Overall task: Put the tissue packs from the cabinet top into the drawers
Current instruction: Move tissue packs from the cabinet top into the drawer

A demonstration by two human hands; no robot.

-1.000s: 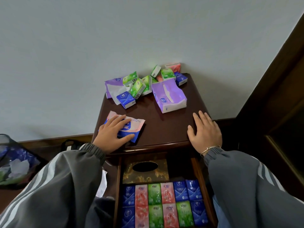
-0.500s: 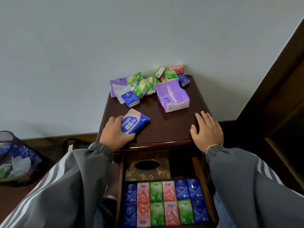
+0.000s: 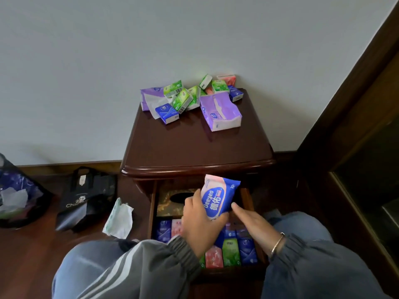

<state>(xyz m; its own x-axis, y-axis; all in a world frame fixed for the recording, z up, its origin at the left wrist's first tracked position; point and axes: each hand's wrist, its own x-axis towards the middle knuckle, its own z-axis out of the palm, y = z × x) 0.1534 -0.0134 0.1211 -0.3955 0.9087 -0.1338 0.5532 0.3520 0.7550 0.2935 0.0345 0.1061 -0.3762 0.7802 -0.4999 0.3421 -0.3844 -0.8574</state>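
My left hand grips a blue-and-pink wipes pack above the open drawer, below the cabinet's front edge. My right hand reaches in beside it, fingers straight, its fingertips touching the pack's lower right edge. Rows of small blue, pink and green tissue packs fill the drawer's front, behind them a gold patterned tissue box. On the dark cabinet top, at the back, lie two purple soft packs and several small green, blue and pink packs.
A black paper bag and a crumpled white tissue lie on the wooden floor to the left. A dark bin with waste stands at the far left. Dark wooden furniture rises on the right. My knees flank the drawer.
My left hand lifted the wipes pack off the cabinet top and brought it down over the drawer. My right hand left the cabinet top and came to the pack. The view tilted down.
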